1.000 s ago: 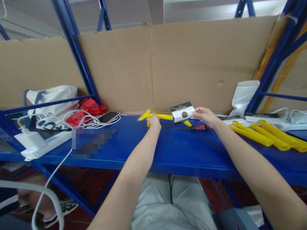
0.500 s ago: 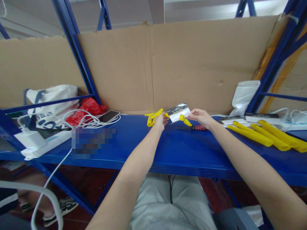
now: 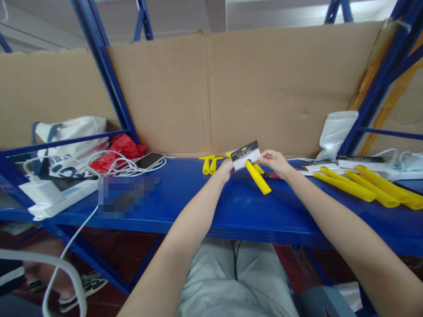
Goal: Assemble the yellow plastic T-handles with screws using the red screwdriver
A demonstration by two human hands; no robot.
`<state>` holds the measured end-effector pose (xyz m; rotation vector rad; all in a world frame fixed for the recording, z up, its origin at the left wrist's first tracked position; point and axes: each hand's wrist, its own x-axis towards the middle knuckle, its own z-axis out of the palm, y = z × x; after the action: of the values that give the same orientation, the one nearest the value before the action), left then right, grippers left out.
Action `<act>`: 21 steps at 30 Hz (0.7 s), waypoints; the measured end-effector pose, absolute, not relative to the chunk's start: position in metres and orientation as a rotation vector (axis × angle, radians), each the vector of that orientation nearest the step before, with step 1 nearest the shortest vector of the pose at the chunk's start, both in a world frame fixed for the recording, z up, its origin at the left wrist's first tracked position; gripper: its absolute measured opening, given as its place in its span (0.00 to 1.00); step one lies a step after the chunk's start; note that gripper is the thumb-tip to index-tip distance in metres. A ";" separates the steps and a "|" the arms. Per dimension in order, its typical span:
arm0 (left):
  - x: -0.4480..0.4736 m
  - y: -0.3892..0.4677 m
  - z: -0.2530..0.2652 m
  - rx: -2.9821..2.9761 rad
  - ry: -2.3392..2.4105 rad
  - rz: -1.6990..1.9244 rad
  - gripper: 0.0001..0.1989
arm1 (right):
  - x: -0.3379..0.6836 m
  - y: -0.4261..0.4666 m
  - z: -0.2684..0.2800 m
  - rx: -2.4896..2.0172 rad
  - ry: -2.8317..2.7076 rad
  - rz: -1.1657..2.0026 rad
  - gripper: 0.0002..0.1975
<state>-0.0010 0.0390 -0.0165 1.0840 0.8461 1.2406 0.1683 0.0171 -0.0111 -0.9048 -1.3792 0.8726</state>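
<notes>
A black-and-white printed card [image 3: 241, 157] is held tilted above the blue table, between my two hands. My left hand [image 3: 227, 168] pinches its left edge and my right hand [image 3: 268, 159] grips its right edge. From the card's lower edge a yellow tubular handle [image 3: 259, 178] slants down to the right; I cannot tell whether it passes through the card. Some yellow shows behind the card's upper left. Two yellow T-shaped pieces [image 3: 209, 165] lie left of my left hand. A red-handled screwdriver [image 3: 273, 176] lies under my right hand, partly hidden.
Several yellow tubes [image 3: 370, 187] lie at the right, with boxes and a white pouch [image 3: 337, 132] behind. On the left are a phone [image 3: 151, 161], coiled white cables, a power strip [image 3: 66, 200], a red bag and a tote bag [image 3: 72, 143]. Cardboard [image 3: 280, 88] stands behind the table [image 3: 185, 202].
The yellow handle now sticks out well below the card, toward me. My left hand has shifted from yellow pieces onto the card's left edge. My right hand has barely moved.
</notes>
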 end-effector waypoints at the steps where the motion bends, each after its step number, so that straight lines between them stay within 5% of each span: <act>1: -0.002 0.038 -0.016 1.108 0.900 1.229 0.08 | 0.168 0.017 -0.011 -0.891 -1.358 0.881 0.18; 10: -0.008 0.031 -0.003 0.928 0.841 1.344 0.21 | 0.160 0.019 -0.016 -0.883 -1.242 0.871 0.15; 21: -0.005 0.029 -0.009 0.862 0.879 1.318 0.19 | 0.151 0.018 -0.018 -0.927 -1.152 0.836 0.10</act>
<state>-0.0046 0.0293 -0.0091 0.8623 0.8789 1.3179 0.1506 0.0183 -0.0179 -0.9270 -1.1520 0.8365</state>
